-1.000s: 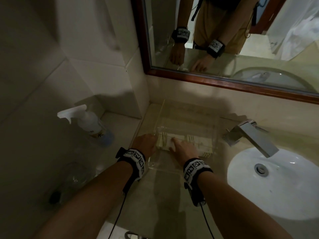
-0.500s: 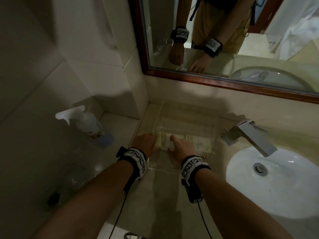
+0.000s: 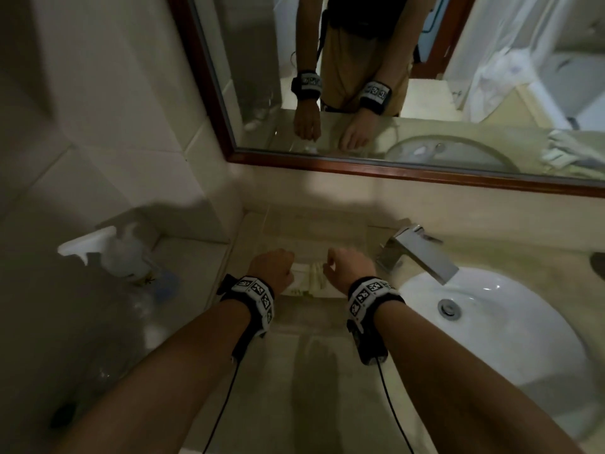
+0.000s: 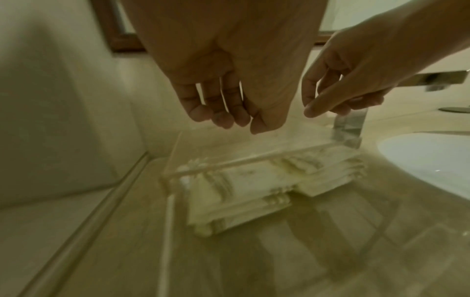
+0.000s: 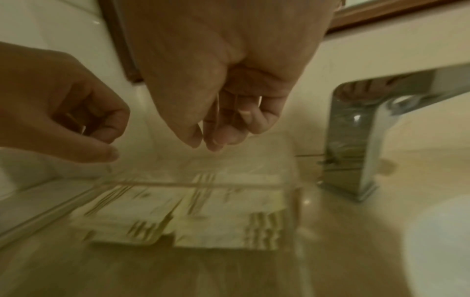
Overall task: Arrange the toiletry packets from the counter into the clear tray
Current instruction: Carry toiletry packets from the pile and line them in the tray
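Note:
The clear tray (image 3: 327, 235) stands on the counter against the back wall, between the side wall and the faucet. Several cream toiletry packets (image 3: 309, 278) with green stripes lie flat and overlapping inside it (image 5: 190, 211), seen through the tray's front wall (image 4: 229, 165). My left hand (image 3: 273, 268) hovers over the tray's left front part, fingers (image 4: 223, 114) hanging loosely curled and holding nothing. My right hand (image 3: 347, 268) hovers over the right front part, its fingers (image 5: 218, 132) also loosely curled and empty. Neither hand touches the tray or the packets.
A white spray bottle (image 3: 121, 257) stands on a lower ledge to the left. The chrome faucet (image 3: 419, 253) is just right of the tray, beside the white sink basin (image 3: 491, 322). A wood-framed mirror (image 3: 393, 168) hangs above the counter.
Both hands have lifted up and back off the tray and packets, and their fingers have curled loosely. The packets stay in the tray.

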